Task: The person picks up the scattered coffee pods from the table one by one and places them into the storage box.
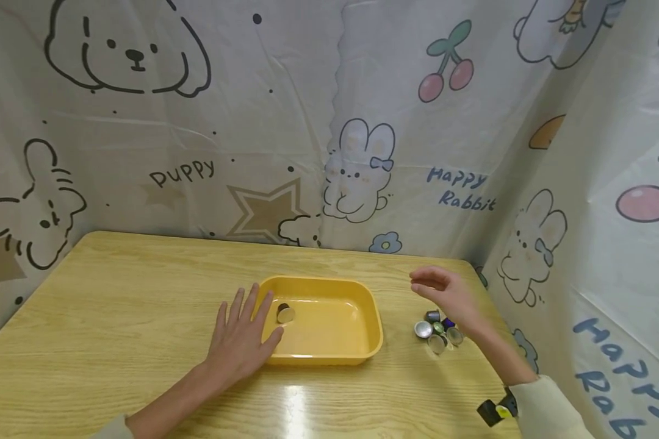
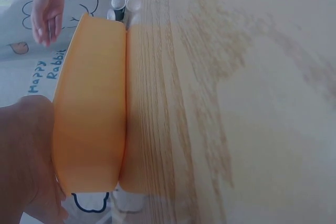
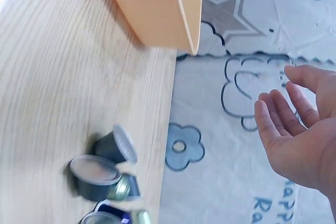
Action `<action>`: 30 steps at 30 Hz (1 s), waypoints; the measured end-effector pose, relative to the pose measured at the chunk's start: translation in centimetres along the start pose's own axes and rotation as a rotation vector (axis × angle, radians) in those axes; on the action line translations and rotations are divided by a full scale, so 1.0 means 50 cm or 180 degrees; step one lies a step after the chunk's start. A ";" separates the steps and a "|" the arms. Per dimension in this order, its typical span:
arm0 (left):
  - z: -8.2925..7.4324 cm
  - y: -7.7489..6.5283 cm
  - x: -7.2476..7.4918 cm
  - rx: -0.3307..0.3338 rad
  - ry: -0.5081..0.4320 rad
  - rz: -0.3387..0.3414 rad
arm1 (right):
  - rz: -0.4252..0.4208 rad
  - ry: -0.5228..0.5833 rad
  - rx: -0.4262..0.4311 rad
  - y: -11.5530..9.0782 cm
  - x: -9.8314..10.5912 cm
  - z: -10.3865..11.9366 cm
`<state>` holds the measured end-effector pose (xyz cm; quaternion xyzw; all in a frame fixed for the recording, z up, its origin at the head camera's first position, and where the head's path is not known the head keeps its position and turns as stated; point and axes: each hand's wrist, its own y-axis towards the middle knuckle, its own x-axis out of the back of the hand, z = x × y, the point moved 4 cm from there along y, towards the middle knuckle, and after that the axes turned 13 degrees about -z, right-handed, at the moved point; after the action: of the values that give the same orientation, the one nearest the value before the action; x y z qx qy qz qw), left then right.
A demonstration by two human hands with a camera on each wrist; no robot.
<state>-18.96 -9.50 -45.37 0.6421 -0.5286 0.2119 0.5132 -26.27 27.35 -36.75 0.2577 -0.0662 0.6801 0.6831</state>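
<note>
A yellow plastic tray (image 1: pixel 329 332) stands on the table, with one coffee capsule (image 1: pixel 285 314) lying inside near its left end. My left hand (image 1: pixel 244 341) rests with spread, straight fingers over the tray's left rim. In the left wrist view, that hand (image 2: pixel 26 156) is beside the tray's outer wall (image 2: pixel 92 103). Above the table's right side, my right hand (image 1: pixel 454 300) hovers with loosely bent fingers and holds nothing. Just below it sits a small cluster of coffee capsules, among them a silver one (image 1: pixel 423 330), a green one (image 1: pixel 438 328) and a dark grey one (image 3: pixel 116 146).
The wooden table (image 1: pixel 143 292) ends at a hanging cloth (image 1: pixel 285 122) printed with cartoon animals, which also runs along the right side. A black strap piece with a yellow spot (image 1: pixel 496 411) hangs by the right sleeve (image 1: pixel 551 408).
</note>
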 end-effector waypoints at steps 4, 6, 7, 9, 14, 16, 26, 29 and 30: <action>-0.001 0.001 -0.003 0.0006 -0.0019 0.0015 | -0.0196 0.0131 -0.0078 -0.014 0.045 -0.028; -0.001 0.001 -0.004 0.0014 -0.0030 0.0012 | -0.0287 0.0076 -0.0085 -0.017 0.066 -0.044; 0.000 0.000 -0.005 0.0019 -0.0038 0.0014 | -0.0319 0.0080 -0.0095 -0.018 0.076 -0.052; 0.001 0.000 -0.007 0.0020 -0.0026 0.0008 | -0.0384 0.0065 -0.0082 -0.017 0.094 -0.069; 0.001 -0.002 -0.011 0.0030 -0.0020 0.0010 | -0.0557 0.0037 -0.0170 -0.023 0.136 -0.105; 0.000 -0.002 -0.011 0.0032 -0.0028 0.0012 | -0.0615 0.0034 -0.0243 -0.029 0.149 -0.118; -0.002 -0.003 -0.005 0.0018 0.0006 0.0022 | -0.0687 0.0051 -0.0519 -0.059 0.183 -0.207; -0.001 -0.003 -0.005 0.0019 0.0012 0.0024 | -0.0613 -0.0082 -0.0645 -0.068 0.189 -0.237; -0.001 -0.003 -0.005 0.0024 0.0009 0.0037 | -0.0595 -0.0135 -0.0700 -0.072 0.190 -0.245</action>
<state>-18.92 -9.35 -45.62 0.6406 -0.5308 0.2179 0.5103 -25.38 41.51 -44.02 0.2007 -0.1305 0.5966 0.7660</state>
